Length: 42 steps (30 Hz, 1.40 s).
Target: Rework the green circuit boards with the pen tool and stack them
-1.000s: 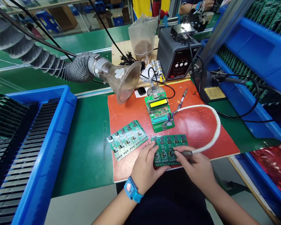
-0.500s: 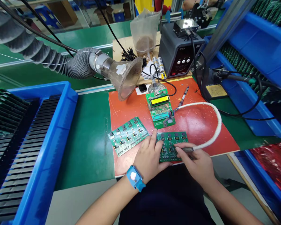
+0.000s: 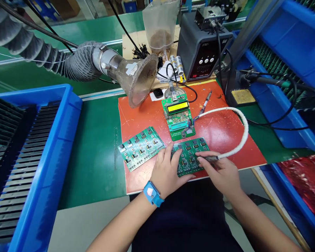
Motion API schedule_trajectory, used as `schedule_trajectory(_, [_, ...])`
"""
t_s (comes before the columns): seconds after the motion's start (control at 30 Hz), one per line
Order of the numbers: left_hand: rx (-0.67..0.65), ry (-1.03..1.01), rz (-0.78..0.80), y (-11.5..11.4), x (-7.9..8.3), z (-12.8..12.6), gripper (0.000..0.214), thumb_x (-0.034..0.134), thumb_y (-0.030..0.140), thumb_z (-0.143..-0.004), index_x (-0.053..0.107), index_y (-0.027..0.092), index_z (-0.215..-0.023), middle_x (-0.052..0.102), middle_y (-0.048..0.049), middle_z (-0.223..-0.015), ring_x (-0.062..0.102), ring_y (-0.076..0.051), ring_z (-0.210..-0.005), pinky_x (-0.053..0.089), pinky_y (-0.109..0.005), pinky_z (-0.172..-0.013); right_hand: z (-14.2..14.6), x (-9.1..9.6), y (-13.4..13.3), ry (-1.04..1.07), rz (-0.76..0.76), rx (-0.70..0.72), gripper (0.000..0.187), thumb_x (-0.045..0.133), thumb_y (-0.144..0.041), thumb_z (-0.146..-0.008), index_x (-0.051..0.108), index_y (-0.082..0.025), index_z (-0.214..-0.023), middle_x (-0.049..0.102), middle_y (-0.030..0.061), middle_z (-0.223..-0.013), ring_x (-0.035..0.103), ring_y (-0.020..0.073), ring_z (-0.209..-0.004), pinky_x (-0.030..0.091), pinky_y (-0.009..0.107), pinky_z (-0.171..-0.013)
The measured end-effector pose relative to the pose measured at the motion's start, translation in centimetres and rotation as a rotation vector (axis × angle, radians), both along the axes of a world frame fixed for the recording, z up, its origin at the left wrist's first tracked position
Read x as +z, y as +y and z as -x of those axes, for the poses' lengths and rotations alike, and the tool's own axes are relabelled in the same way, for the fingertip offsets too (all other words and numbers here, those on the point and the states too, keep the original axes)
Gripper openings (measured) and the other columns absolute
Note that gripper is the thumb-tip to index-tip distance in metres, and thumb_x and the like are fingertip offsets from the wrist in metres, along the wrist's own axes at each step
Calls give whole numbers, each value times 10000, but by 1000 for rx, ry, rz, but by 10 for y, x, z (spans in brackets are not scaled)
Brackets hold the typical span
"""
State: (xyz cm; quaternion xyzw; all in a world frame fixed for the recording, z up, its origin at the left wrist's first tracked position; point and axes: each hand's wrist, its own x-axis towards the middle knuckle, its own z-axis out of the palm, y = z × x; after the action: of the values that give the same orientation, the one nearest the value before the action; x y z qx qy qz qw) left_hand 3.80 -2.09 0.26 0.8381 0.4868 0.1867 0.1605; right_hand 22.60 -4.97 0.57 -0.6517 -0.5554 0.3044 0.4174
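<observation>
Head: probe [image 3: 212, 158] in right hand [image 3: 227, 176]

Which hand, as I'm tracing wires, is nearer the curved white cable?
Right hand, gripping the cable at its dark end; left hand: farther left, on a rectangular green circuit board.

"How many hands [image 3: 166, 171] do you count?"
"Two, and one blue wristband [image 3: 150, 192]."
"Pens?"
"One pen [image 3: 205, 101], one yellow screen [image 3: 177, 107], one red mat [image 3: 220, 129], one funnel [image 3: 143, 82]."
"White buttons [image 3: 206, 61] on the station [image 3: 188, 45]?"
"Three."

1 blue wrist strap [image 3: 152, 193], dark clothing [image 3: 178, 217]
</observation>
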Motion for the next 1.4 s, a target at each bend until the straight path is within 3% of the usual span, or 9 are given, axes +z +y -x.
schedule_trajectory(0.23, [-65,-23,8,1,0,10,794,769,505,-707,441,167,-1347,375,-185,-1462,437,-361,-1242,453,-531,-1013,-2,-3,1,-13,-4,30,153,621,-338,-890,684,-212,-949,749,49,-927,700,174,-687,571,296,-667])
schedule_trajectory(0.57, [-58,-61,-37,0,-5,12,775,768,495,-714,455,180,-1350,434,-184,-1399,452,-353,-1240,454,-542,-1008,-4,-4,0,-13,-12,45,144,604,-339,-902,653,-208,-938,742,57,-924,710,187,-703,581,306,-662])
schedule_trajectory(0.97, [-53,-62,-49,-1,-3,11,759,752,480,-733,456,168,-1359,423,-185,-1412,452,-344,-1238,455,-529,-1011,3,2,5,-184,-169,106,60,564,-253,-909,613,-219,-903,723,47,-880,706,190,-780,564,268,-636])
schedule_trajectory(1.4, [-49,-68,-43,-1,-3,10,758,746,487,-738,438,189,-1364,430,-183,-1412,464,-346,-1243,461,-540,-1007,-1,0,3,-85,-125,117,93,556,-278,-922,623,-214,-931,720,54,-908,702,188,-709,580,304,-675])
